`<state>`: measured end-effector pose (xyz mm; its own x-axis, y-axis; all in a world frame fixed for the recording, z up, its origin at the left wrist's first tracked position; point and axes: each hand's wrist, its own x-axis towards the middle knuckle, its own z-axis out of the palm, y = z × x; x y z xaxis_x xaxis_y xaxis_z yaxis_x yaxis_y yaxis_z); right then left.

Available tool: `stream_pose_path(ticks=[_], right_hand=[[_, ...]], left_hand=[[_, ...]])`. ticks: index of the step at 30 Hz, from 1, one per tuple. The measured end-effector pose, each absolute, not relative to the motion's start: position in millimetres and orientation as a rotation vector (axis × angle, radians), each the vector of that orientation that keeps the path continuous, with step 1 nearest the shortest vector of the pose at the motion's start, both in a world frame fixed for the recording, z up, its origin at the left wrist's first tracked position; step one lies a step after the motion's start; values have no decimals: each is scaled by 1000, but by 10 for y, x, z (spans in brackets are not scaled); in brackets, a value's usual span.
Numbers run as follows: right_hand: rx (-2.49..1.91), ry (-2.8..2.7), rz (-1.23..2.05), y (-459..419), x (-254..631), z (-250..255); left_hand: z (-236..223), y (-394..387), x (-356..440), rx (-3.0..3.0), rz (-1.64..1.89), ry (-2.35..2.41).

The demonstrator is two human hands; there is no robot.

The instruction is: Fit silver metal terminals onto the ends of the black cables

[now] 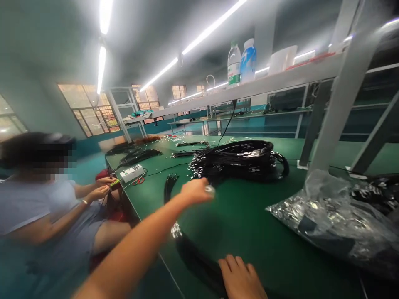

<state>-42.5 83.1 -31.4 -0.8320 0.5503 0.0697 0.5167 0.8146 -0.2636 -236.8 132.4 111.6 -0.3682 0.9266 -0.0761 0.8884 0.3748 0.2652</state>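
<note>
My left arm reaches out over the green table (249, 216). My left hand (195, 192) is curled closed, blurred by motion, with a small silvery thing at its fingertips. It hovers just in front of a big coil of black cables (240, 160). At the bottom edge, my right hand (240, 279) lies flat with its fingers stretched out on a dark bundle of black cables (195, 257) near the table's front edge. The silvery ends of that bundle (175, 229) point to the left.
A seated co-worker (43, 199) at the left handles small parts at the table's edge beside a white device (132, 172). A clear bag of shiny parts (330, 220) lies at the right. Two bottles (241, 62) stand on the overhead shelf (280, 81), carried by grey posts (336, 112). More cable bundles (140, 155) lie farther back.
</note>
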Motion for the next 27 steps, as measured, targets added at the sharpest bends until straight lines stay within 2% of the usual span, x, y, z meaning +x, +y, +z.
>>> stream_pose_path(ticks=[4,11,19,27], right_hand=[[-944,-2859,372,651,-496,-43],[-807,-2896,367,237,-694,-1],[-960,-2814,219,-94,-1116,-25],[-1071,-2826,155,-167,-1190,-124]], left_hand=[[1231,307,-2775,1562,399,2446],[754,-918,-2827,1360,768,2313],[187,-1483,-2883,1175,953,2191],[-175,-1529,-2879,1032,1274,2061]])
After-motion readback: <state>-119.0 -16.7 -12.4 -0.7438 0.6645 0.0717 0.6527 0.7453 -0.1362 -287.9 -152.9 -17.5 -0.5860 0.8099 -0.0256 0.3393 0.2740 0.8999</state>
